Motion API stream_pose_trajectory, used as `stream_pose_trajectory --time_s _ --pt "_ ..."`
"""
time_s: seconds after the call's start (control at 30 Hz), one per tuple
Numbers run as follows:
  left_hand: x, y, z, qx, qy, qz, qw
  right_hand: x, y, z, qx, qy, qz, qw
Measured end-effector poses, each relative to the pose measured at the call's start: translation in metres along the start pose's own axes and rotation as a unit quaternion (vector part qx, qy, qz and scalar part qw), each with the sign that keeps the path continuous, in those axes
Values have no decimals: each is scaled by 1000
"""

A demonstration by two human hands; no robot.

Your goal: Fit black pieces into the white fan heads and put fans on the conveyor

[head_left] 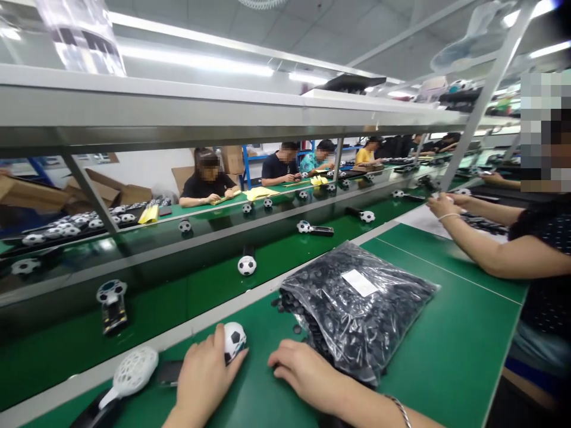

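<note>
While the left hand (203,371) grips a black-and-white ball (236,340), right hand (306,370) near plastic bag (361,312), fingers seemingly parted.

From my remote seat, I see my bare left hand (206,370) back upward, its index finger and spread thumb curved in a grip, the forearm rising from the bottom edge. My bare right hand (307,370) reaches leftward from the lower right, back up, fingers loosely bent, a silver-coloured braided metallic-looking band (398,410) around that wrist. The hands are apart.
</note>
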State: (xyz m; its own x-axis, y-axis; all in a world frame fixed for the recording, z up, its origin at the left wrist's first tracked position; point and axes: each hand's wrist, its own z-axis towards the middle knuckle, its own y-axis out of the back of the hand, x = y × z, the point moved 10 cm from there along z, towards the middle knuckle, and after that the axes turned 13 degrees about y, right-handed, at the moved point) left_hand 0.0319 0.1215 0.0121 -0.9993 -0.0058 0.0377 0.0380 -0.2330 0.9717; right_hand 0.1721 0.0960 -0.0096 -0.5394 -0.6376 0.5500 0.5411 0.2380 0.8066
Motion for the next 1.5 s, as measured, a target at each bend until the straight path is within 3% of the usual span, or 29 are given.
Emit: stream_pose_trajectory --time_s 0.1,0.33,0.5,0.7,0.8,0.93,1.13,1.27,1.5 --pt "2 1 -10 28 -10 -16 999 0 8 1 -33 11 -22 999" --pt "7 -21 -51 176 -52 -1 983 0 21 1 -72 13 7 997" --pt "-3 -20 -68 193 -79 -57 976 0 22 4 -84 21 25 996" --pt "-16 -6 -48 192 -117 -183 957 -1 31 0 -137 16 118 983" --pt "-24 -7 -26 216 -112 -264 933 -7 30 -1 -146 5 153 977" --pt "-34 -10 -16 233 -129 -331 905 -4 29 0 -136 25 151 979" --pt "-31 -12 -22 178 -106 -283 936 28 29 2 -119 150 91 977" --pt "-31 -10 -22 182 -98 -288 935 43 21 4 -114 213 41 970" --pt "-29 -10 -19 198 -76 -306 928 47 11 13 -111 216 -31 969"
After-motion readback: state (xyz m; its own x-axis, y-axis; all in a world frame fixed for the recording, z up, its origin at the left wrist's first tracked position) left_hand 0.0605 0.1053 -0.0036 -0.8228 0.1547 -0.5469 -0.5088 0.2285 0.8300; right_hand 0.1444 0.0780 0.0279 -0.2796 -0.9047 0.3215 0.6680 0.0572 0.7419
